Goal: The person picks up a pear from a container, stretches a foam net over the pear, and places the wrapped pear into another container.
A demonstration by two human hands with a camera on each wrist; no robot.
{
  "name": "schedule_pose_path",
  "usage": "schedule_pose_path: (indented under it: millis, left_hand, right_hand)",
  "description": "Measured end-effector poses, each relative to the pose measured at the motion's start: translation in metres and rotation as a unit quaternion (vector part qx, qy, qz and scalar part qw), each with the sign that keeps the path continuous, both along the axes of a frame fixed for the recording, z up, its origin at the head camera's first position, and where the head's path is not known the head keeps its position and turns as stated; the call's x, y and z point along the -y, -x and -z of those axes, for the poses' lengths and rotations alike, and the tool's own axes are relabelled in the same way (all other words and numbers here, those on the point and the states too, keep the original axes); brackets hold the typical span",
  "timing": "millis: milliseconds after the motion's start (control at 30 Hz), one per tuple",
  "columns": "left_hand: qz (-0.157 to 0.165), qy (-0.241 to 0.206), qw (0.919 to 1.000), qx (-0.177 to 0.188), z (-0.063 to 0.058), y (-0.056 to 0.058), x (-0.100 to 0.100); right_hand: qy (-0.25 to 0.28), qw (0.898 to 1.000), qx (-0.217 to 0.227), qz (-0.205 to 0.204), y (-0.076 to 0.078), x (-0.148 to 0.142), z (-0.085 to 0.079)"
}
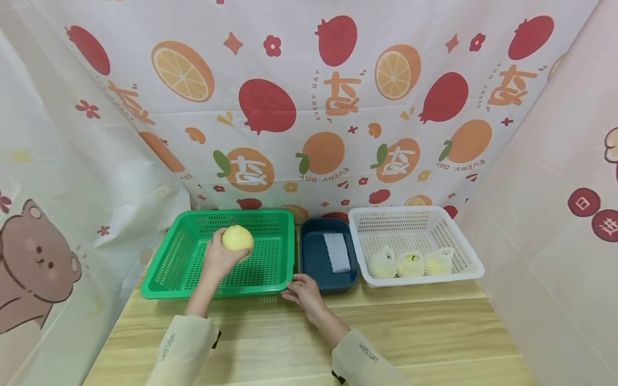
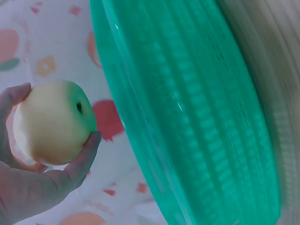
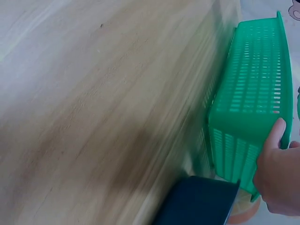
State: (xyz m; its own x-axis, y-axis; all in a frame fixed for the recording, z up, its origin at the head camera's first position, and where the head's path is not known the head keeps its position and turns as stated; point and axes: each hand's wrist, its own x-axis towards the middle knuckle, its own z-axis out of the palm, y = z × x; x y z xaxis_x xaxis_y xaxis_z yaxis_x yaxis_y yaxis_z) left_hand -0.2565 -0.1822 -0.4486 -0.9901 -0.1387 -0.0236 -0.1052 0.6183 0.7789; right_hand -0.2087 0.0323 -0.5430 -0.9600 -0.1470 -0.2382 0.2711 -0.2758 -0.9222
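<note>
My left hand (image 1: 219, 261) grips a pale yellow pear (image 1: 237, 239), stem upward, over the green plastic basket (image 1: 166, 294). In the left wrist view the thumb and fingers wrap the sides of the pear (image 2: 54, 124), with a dark hollow on its end. My right hand (image 1: 309, 295) holds the green basket's near right corner. The right wrist view shows its thumb against the outer wall and its other fingers over the rim. No other fruit shows inside the green basket.
Right of the green basket stands a dark blue tray (image 1: 314, 257) with a white foam net sleeve (image 1: 337, 252) lying in it. Farther right, a white basket (image 1: 359, 236) holds three pears (image 1: 410, 265) in foam nets. Everything stands on a wooden table (image 1: 270, 343) before a fruit-printed curtain (image 1: 289, 48).
</note>
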Motion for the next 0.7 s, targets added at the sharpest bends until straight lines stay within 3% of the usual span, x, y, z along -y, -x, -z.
schedule_pose_path:
  millis: [167,300,500,700]
  left_hand:
    - [0.046,-0.036,0.9983,-0.011,-0.006,-0.012,-0.023]
    - [0.079,-0.072,0.9942,-0.013,-0.005,-0.021,-0.041]
    - [0.154,-0.133,0.9791,-0.005,0.005,-0.037,-0.066]
    - [0.214,-0.175,0.961,0.004,0.013,-0.05,-0.084]
  right_hand:
    - [-0.061,0.997,-0.036,0.024,0.001,-0.012,-0.012]
    - [-0.062,0.996,-0.06,0.027,0.0,-0.028,-0.03]
    - [-0.064,0.99,-0.119,-0.039,-0.011,-0.051,-0.065]
    - [-0.08,0.979,-0.154,-0.11,-0.014,-0.068,-0.059]
